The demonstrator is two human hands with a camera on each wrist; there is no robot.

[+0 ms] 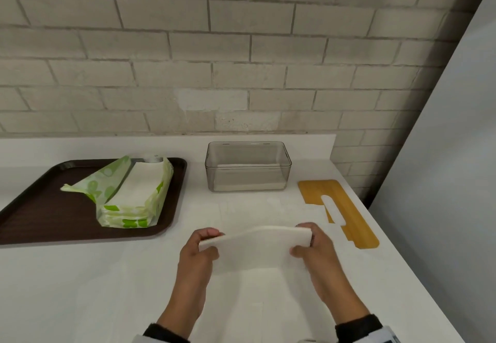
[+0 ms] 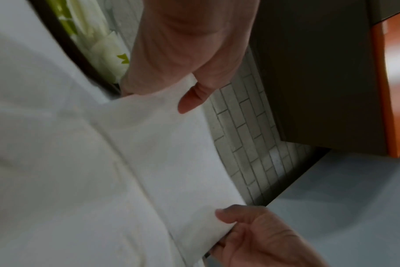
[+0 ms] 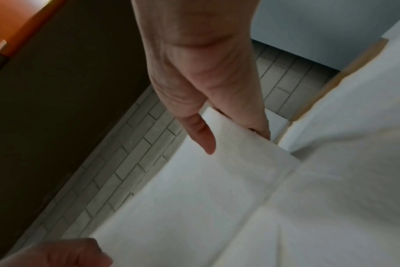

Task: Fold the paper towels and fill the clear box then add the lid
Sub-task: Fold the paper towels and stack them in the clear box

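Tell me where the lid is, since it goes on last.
In the head view the lid lies flat on the counter, right of the clear box and beyond the right hand.

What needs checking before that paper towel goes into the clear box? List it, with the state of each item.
1. Left hand grips one end of the paper towel: ok.
2. Right hand grips the other end: ok.
3. Towel fully folded: not ok, it is lifted and bowed between the hands.
4. Clear box open on top: ok.
5. Room left in the box: ok, only a low white layer shows at the bottom.
6. Wooden lid off and beside the box: ok.
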